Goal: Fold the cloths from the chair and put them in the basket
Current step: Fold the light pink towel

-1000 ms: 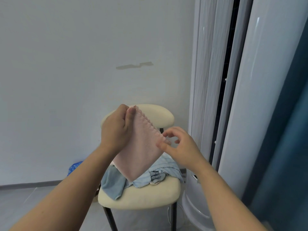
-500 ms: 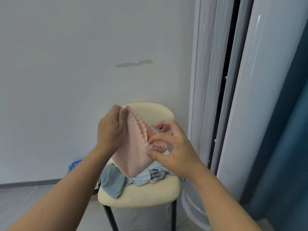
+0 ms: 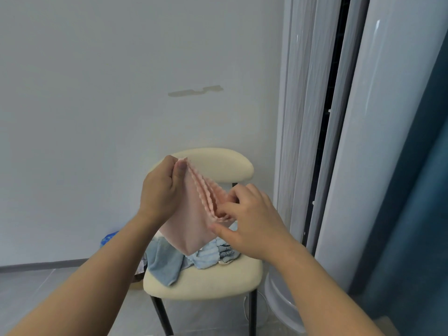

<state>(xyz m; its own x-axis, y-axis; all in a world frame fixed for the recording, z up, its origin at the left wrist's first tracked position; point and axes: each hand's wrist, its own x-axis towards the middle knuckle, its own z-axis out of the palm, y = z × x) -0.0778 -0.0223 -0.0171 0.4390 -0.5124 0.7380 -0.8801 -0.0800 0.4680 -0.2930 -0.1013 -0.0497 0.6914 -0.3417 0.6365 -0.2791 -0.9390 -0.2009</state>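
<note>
Head view: I am seeing the left hand (image 3: pixel 158 190) pinching the top corner of a pink cloth (image 3: pixel 191 219) between thumb and curled fingers, holding it up in the air in front of the chair backrest. The right hand (image 3: pixel 252 221) is gripping the lower end of the same scalloped edge, its fingers tucking among the layered edges and the thumb pressing on the near face. Between the two hands the cloth is hanging folded in several layers, its scalloped edges running diagonally from upper left to lower right, its lowest corner pointing down, just above the pile below.

Below the hands, a cream chair (image 3: pixel 206 284) with dark legs is standing against the white wall (image 3: pixel 97 117). A heap of light blue cloths (image 3: pixel 184 258) is lying on the rear part of the seat, one piece draping toward the seat's left edge. A blue patterned object (image 3: pixel 109 238) is showing partly behind my left forearm, near the floor; I cannot tell what it is. Pale curtains (image 3: pixel 303 117) are hanging to the right of the chair.
</note>
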